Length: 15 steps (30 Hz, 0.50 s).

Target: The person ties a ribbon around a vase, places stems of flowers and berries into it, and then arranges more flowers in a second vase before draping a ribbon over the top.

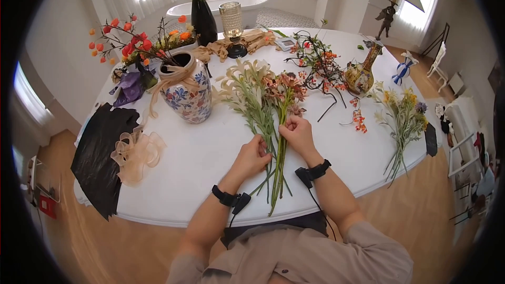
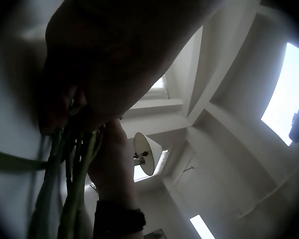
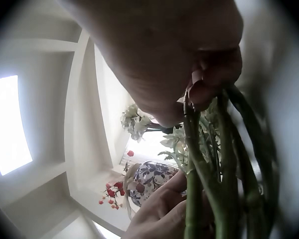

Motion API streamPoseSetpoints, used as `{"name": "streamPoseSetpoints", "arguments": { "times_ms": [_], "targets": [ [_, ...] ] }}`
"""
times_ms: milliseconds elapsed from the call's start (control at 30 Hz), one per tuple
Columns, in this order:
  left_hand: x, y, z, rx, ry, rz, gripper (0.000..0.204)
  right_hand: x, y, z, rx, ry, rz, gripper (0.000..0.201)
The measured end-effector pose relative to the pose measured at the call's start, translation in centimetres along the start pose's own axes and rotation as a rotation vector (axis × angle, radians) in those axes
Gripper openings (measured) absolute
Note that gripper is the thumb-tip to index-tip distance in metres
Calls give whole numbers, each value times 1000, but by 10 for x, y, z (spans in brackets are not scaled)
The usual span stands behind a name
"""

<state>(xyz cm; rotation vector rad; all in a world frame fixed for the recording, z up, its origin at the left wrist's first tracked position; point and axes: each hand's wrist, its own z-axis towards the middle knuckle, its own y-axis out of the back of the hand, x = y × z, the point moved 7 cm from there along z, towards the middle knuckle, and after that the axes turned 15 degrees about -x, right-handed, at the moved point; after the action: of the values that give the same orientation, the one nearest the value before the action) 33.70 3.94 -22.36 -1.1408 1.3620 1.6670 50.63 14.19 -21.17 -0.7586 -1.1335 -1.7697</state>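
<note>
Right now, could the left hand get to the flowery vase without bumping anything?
Probably yes. The left hand grips the flower stems, and only bare white table lies between it and the flowery vase, though it would have to let go first.

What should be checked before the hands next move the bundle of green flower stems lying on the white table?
1. Left hand grips the bundle of green flower stems: ok, fingers curl round them.
2. Right hand pinches the stems higher up: ok.
3. Stems gathered together: not ok, the lower ends fan apart near the white table edge.
4. Blue-and-red floral ceramic vase stands apart from the bundle: ok, upright to the left.
5. Peach ribbon bow within reach: cannot tell; it lies left of the left hand.
</note>
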Motion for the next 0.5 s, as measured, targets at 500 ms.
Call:
{"name": "streamPoseSetpoints", "arguments": {
  "times_ms": [500],
  "targets": [
    [-4, 19, 0, -219, -36, 166, 40, -8, 26, 3, 14, -196, 5, 33]
  ]
}}
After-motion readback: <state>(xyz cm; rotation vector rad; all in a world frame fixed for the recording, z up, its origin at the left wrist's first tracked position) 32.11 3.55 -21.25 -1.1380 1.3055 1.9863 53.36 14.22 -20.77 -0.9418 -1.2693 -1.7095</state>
